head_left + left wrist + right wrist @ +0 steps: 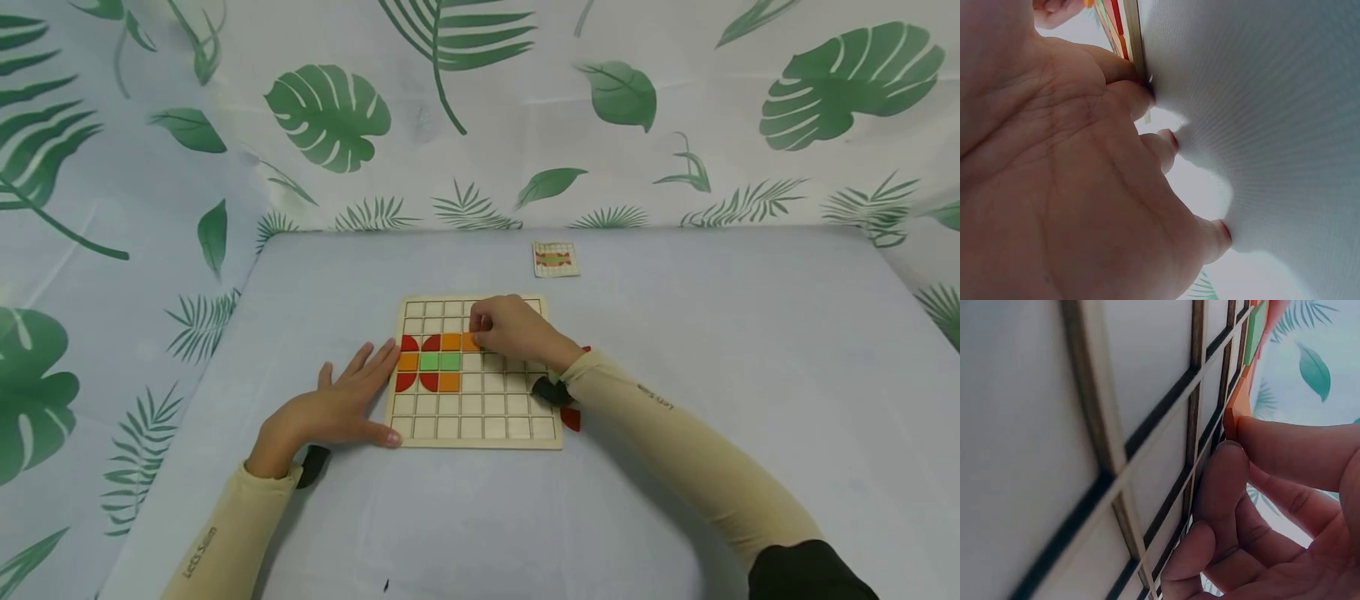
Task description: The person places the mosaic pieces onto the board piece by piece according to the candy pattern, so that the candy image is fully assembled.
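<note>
A wooden grid board (495, 428) lies flat on the table, with red rounded tiles (431, 382), orange tiles (407, 362) and two green tiles (439, 362) in its left cells. Fingers of my right hand (517, 327) are curled over the upper row and pinch an orange tile (1239, 403) at its cell; in the head view they partly cover it. My left hand (345, 406) rests at the board's left side, fingers spread, the thumb at the lower left corner. The left wrist view shows those fingers against the board's edge (1135, 37) and the tabletop.
A small pattern card (556, 259) lies behind the board. Red tiles (572, 418) stick out beside the board's right edge, partly hidden under the right forearm. A white cloth with green leaves (330, 117) hangs at the back and left.
</note>
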### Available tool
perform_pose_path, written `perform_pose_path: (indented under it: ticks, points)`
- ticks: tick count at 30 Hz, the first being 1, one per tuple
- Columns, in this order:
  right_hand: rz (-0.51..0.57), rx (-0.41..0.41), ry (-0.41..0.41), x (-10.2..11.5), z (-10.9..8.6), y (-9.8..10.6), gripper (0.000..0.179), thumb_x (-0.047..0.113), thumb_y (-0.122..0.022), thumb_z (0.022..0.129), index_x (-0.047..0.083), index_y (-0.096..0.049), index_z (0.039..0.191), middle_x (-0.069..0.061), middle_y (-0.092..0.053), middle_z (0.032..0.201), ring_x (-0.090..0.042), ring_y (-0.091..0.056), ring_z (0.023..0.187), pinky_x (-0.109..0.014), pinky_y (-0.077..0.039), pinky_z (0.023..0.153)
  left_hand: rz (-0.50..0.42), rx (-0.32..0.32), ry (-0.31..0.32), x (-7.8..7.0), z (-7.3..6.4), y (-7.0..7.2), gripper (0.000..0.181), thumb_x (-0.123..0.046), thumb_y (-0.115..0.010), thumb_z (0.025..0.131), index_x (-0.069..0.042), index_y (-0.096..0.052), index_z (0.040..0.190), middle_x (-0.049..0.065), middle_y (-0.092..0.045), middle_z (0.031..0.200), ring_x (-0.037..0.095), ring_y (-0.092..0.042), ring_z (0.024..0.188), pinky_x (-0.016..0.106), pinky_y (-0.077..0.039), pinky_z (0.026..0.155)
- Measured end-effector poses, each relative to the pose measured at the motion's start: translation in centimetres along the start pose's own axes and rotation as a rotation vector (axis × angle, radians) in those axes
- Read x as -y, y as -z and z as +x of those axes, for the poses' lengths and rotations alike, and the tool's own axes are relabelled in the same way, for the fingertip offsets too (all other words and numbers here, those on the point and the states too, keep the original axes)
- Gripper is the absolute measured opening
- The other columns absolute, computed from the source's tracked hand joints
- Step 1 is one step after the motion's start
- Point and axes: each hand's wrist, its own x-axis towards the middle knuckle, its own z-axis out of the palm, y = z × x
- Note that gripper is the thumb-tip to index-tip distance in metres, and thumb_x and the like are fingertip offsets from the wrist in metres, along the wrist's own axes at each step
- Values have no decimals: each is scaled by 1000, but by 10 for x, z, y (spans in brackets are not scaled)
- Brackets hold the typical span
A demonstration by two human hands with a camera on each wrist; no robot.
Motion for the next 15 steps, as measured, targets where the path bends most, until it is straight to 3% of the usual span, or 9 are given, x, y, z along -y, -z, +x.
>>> perform_pose_path:
  ticks: [9, 15]
  points:
    - [12, 16, -43, 2, -4, 1, 15, 3, -71, 98, -2, -71, 112, -10, -74, 96, -24, -65, 84, -40, -54, 83, 4, -1, -11, 0, -2, 0, 129, -48, -90, 85, -7, -5, 173, 13, 2, 180, 42, 9, 163, 81, 7, 115]
    - [87, 11, -50, -1, -15, 4, 17, 8, -71, 101, -1, -70, 116, -7, -74, 101, -22, -67, 91, -40, -55, 85, -7, -8, -8, -1, -1, -1, 129, -48, -90, 85, -7, -5, 173, 13, 1, 180, 42, 7, 163, 81, 6, 115]
